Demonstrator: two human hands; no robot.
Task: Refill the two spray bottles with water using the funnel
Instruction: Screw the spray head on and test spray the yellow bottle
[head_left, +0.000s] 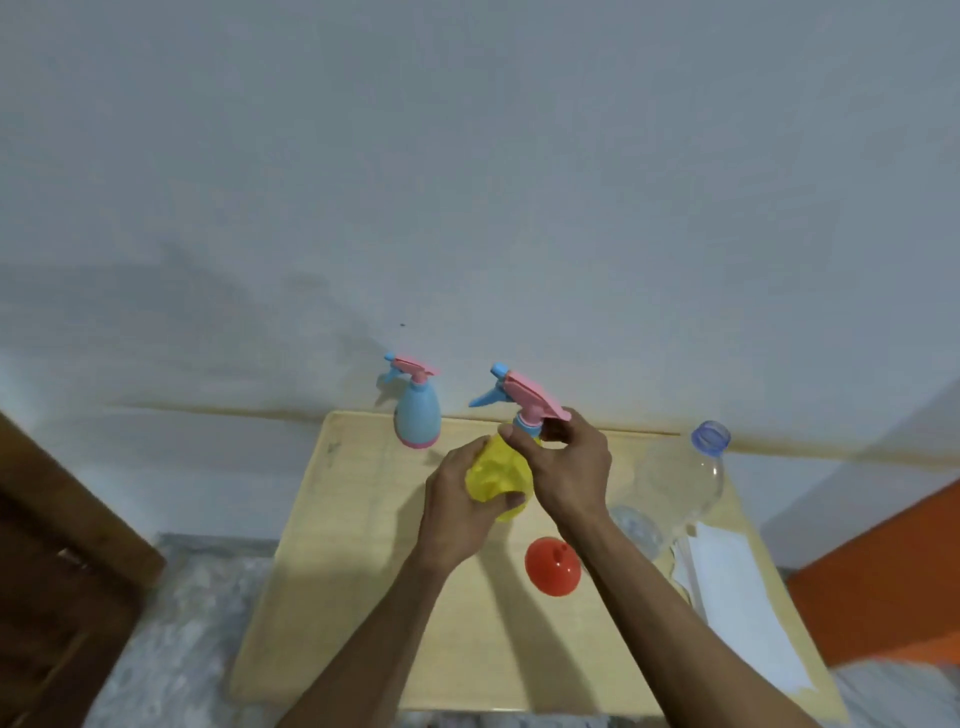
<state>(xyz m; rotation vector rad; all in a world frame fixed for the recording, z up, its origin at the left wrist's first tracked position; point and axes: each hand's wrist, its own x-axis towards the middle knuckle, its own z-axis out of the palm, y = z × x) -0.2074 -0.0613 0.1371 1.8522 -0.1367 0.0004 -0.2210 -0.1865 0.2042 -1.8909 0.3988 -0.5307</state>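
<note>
Your wooden table (363, 597) stands against the wall. At its right edge lie white papers (737, 587), no writing legible, and a clear water bottle (680, 483), uncapped, without a readable label. Your left hand (457, 509) grasps the yellow spray bottle (493, 480) over the table; your right hand (566, 467) pinches its neck beneath the pink nozzle. The blue spray bottle (417, 415) stands at the back. The red funnel (551, 566) sits nearest you.

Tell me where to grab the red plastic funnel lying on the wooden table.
Grip the red plastic funnel by its wide rim, coming from above on its near side. It appears to rest mouth-down, the narrow spout pointing up, and the right hand's forearm crosses close on its right.
</note>
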